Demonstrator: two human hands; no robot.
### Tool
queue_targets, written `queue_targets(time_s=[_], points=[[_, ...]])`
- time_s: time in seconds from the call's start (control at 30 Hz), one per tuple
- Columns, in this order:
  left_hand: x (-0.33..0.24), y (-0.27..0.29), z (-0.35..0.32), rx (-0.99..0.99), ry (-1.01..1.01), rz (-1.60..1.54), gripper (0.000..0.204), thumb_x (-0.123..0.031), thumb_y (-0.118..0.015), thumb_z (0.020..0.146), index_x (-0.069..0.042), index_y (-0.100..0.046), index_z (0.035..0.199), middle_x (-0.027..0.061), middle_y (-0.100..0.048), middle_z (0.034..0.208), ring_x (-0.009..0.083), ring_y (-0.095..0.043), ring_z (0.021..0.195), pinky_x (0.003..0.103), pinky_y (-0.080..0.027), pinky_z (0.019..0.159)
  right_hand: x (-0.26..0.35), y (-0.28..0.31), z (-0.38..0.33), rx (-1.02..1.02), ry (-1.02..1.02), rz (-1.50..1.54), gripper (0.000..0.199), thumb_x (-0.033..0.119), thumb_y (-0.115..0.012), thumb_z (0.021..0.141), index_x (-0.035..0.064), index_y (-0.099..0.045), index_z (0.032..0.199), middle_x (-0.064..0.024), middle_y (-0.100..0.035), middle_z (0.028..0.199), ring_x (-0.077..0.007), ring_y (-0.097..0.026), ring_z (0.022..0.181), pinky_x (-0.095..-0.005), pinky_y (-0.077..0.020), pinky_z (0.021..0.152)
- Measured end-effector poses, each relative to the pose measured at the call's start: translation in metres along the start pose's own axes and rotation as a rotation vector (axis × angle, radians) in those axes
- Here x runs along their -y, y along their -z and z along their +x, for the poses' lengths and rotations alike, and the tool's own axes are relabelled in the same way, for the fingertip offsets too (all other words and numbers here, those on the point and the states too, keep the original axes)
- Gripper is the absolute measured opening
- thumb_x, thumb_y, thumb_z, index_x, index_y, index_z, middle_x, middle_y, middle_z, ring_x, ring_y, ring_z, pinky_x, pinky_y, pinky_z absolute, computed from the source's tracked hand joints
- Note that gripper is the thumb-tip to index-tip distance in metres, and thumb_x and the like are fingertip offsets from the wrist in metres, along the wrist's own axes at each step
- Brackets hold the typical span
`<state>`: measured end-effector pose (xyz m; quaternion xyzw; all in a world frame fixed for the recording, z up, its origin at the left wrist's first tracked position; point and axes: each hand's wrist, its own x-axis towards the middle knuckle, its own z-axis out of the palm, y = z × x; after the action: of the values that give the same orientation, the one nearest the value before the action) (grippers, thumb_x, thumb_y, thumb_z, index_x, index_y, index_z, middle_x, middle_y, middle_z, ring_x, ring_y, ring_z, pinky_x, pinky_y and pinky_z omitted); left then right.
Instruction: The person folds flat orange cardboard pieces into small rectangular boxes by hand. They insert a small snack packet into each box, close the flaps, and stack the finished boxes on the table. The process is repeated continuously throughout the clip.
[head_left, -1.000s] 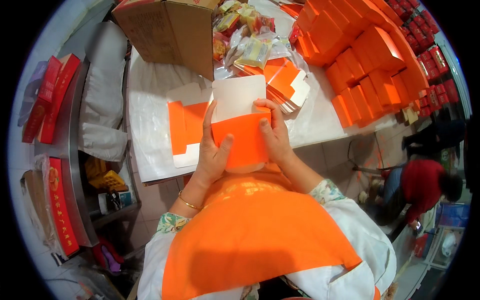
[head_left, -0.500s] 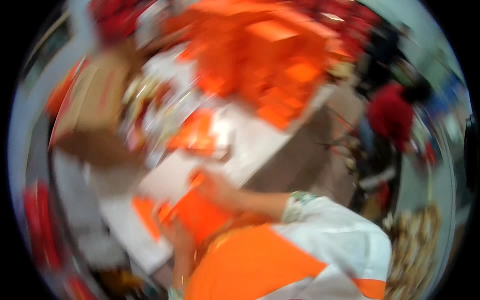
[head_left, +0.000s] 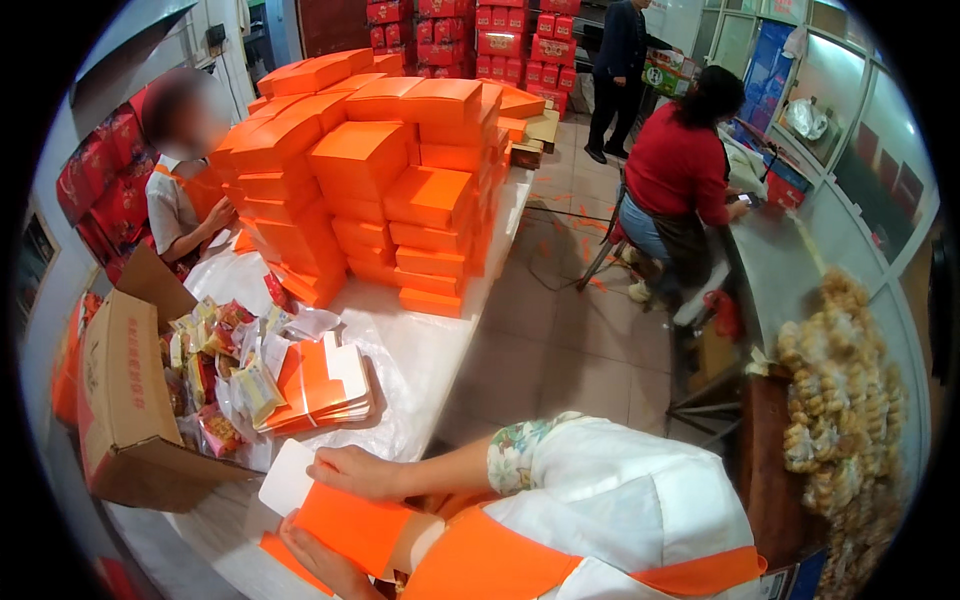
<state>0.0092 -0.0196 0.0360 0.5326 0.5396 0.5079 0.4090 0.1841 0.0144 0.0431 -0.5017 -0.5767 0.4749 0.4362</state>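
Note:
A flat orange box blank (head_left: 350, 525) with a white flap lies low over the white table (head_left: 430, 350), and both my hands hold it. My right hand (head_left: 358, 472) presses along its upper edge, its floral sleeve reaching in from the right. Gripping the blank's lower edge from underneath is my left hand (head_left: 315, 562). A stack of flat orange-and-white blanks (head_left: 322, 388) lies just beyond my hands. My orange vest fills the bottom of the view.
A tall pile of closed orange boxes (head_left: 370, 160) covers the far table. To the left are an open cardboard carton (head_left: 120, 400) and snack packets (head_left: 215, 365). A person in an orange vest (head_left: 185, 195) sits far left, one in red (head_left: 680, 170) sits right.
The view has swung to the right and up, so the room and other people show. Both my hands have kept hold of the orange blank, now at the lower left.

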Motion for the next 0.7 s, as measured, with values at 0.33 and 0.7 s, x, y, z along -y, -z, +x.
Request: queue_targets(time_s=[0.33,0.7], points=[[0.073,0.014,0.034,-0.304,0.112,0.028,0.051,-0.040,-0.037,0.104,0.006,-0.047,0.126,0.0200,-0.050,0.130,0.0292,-0.054,0.115,0.039,-0.047,0.095,-0.064,-0.053,0.066,0.050,0.082,-0.140,0.042,0.033,-0.048,0.099,-0.0025,-0.054,0.119,-0.0239,-0.060,0.112,-0.0379,-0.058,0.107,-0.0433,-0.0460,0.093],[0.148,0.073,0.042,-0.242,0.167,0.091,0.037,-0.030,-0.046,0.103,0.006,-0.053,0.108,0.0146,-0.057,0.104,0.0250,-0.057,0.089,0.036,-0.048,0.085,-0.072,-0.030,0.021,-0.024,0.224,-0.031,0.024,0.015,-0.061,0.089,0.0021,-0.061,0.109,-0.0144,-0.065,0.099,-0.0289,-0.064,0.093,-0.0371,-0.0510,0.081]])
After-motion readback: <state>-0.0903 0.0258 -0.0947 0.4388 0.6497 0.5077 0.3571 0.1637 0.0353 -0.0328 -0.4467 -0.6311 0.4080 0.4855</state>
